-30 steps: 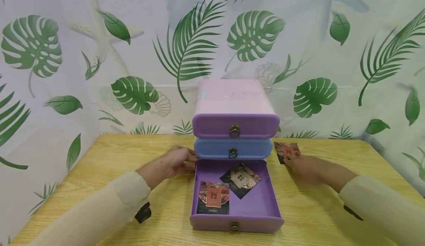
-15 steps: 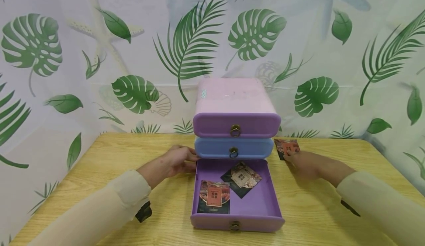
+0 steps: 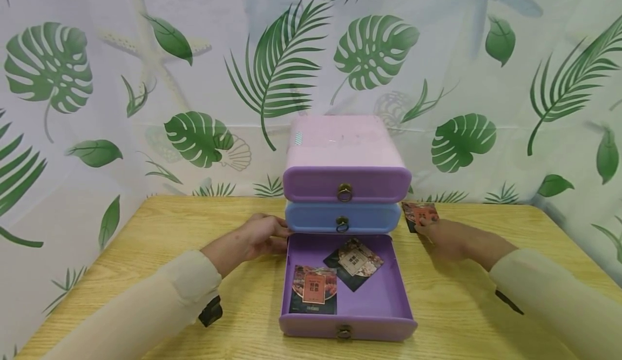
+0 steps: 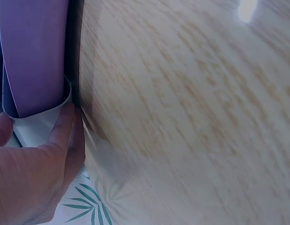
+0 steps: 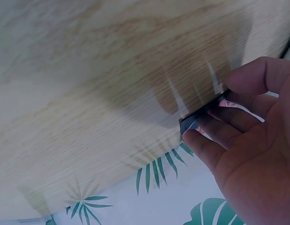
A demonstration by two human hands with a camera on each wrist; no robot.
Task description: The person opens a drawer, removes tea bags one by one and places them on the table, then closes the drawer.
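- Right grip [image 3: 451, 239] pinches one packet [image 3: 419, 212] just right of the drawer unit [image 3: 347, 143].
- Left grip [image 3: 259, 236], fingers extended, touches its left side.
- Two loose packets [image 3: 303, 301] lie in the bottom drawer [image 3: 374, 301].

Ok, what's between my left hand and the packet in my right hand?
The drawer unit stands between your left hand and the packet pinched in your right hand, with its bottom drawer open. The head view shows it.
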